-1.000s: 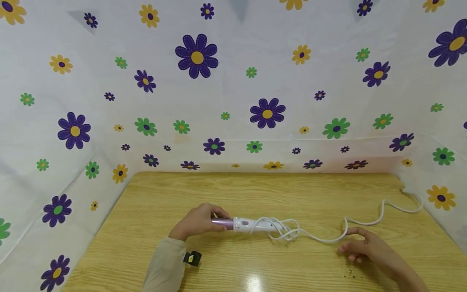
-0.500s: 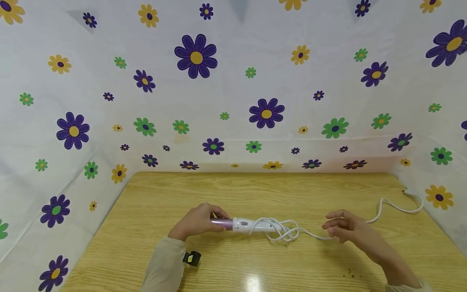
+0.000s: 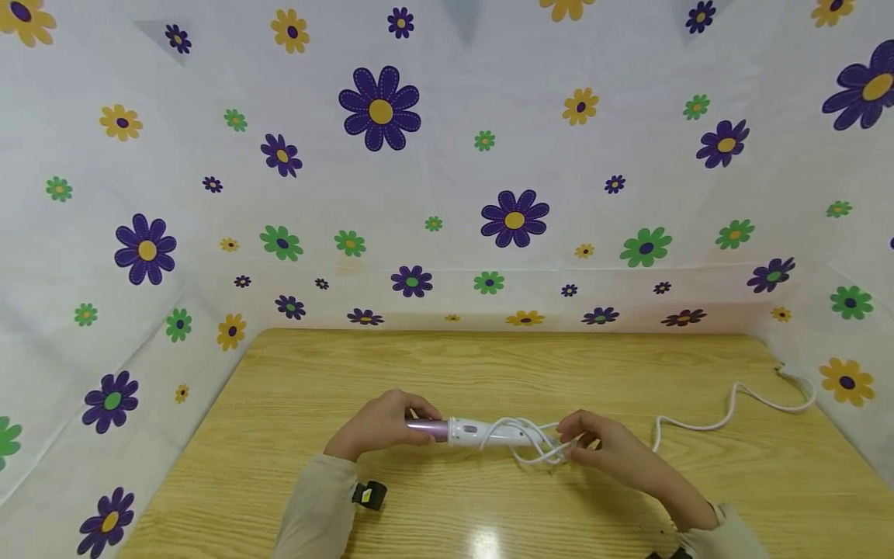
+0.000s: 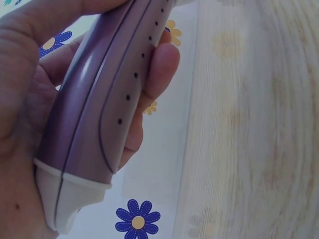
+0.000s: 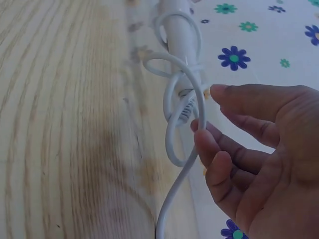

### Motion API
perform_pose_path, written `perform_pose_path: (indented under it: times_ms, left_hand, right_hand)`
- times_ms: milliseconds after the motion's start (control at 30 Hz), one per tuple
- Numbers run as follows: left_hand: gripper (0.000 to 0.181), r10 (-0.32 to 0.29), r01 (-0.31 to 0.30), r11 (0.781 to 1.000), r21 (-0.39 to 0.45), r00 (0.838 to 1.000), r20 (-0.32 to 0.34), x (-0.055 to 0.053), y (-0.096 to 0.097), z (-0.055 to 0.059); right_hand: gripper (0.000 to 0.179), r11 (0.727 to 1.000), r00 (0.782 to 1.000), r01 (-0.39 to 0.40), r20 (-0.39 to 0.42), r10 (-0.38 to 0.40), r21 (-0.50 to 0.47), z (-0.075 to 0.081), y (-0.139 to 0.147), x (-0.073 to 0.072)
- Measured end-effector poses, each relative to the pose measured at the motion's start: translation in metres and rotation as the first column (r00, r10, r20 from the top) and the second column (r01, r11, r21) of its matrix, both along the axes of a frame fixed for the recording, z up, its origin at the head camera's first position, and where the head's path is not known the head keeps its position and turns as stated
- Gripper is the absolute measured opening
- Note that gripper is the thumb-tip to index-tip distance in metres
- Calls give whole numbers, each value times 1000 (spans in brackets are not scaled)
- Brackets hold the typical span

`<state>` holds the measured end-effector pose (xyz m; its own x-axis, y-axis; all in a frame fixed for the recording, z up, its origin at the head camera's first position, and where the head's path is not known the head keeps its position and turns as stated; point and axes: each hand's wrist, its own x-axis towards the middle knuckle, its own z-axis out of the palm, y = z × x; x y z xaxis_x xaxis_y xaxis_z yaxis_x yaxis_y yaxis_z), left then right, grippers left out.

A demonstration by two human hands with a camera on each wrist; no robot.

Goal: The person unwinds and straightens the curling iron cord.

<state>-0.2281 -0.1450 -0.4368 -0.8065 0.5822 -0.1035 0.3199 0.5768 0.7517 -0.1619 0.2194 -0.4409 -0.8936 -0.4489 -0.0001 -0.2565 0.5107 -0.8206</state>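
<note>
A hair straightener (image 3: 489,432) with a white handle and a purple barrel lies sideways over the wooden table. My left hand (image 3: 384,423) grips its purple end; the left wrist view shows fingers and thumb around the purple shell (image 4: 89,109), with a row of small holes and a white tip. A white cord (image 3: 687,427) is looped around the handle's right end. Beside those loops is my right hand (image 3: 615,450). In the right wrist view its fingertips (image 5: 203,140) are right at the cord loops (image 5: 172,127), with the thumb apart from the other fingers.
The cord runs rightward across the table (image 3: 335,365) to a white plug (image 3: 789,371) near the back right corner. A flower-printed cloth (image 3: 447,171) hangs behind and at both sides. Dark wrist straps sit at both sleeves.
My right hand has moved left from the loose stretch of cord to the loops at the handle. The left hand and the straightener have stayed in place.
</note>
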Motion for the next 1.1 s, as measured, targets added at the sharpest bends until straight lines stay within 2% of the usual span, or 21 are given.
perform_pose_path:
  times_ms: [300,500,600,733,833,967,1100]
  left_hand:
    - [26,3,-3,1000,10,1000,8,0,-1,-1]
    - [27,5,-6,998,59,1000,17,1,-4,4]
    - [27,7,-10,996,86,999,32,2,-4,5]
    - [27,0,-5,995,103,999,46,2,-3,7]
    - [27,-7,2,995,103,999,42,4,-1,8]
    - [27,-8,5,996,94,1000,27,4,0,9]
    - [27,-3,1,996,89,1000,23,5,1,10]
  right_hand:
    - [15,991,987,-31,-154,52,133,4,1,8]
    - [3,969,976,59,-216,-6,240,4,16,16]
    - [5,945,969,138,-236,-67,298,2,24,15]
    - [7,895,950,249,-273,-152,369,0,32,13]
    - [6,860,937,302,-294,-188,413,-1,32,8]
    - [4,822,923,337,-332,-193,460,0,28,-1]
    - [4,801,917,344,-358,-175,490,-1,22,-11]
